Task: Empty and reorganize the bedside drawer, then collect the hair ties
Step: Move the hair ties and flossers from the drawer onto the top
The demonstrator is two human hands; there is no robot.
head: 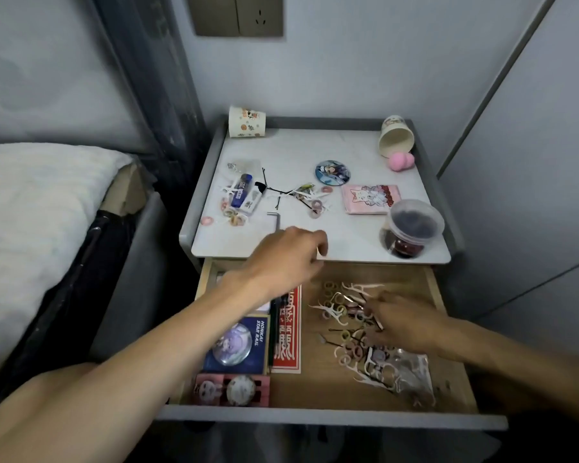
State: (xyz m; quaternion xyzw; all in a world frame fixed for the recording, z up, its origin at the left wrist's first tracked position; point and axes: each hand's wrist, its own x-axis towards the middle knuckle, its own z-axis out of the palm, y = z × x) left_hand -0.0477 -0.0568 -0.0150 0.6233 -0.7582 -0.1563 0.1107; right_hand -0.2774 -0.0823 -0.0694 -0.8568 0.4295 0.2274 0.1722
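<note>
You're emptying the drawer (315, 385): left hand (288, 255) curled at the surface's (348, 235) front edge, grip unclear; right hand (405, 325) loose-fingered on hair ties (353, 351) at the drawer's right side. Next, pinch a cluster.

Wooden drawer (315, 387) open; small pastel hair ties (336, 299) scattered inside right half, few on tabletop (348, 235).
</note>
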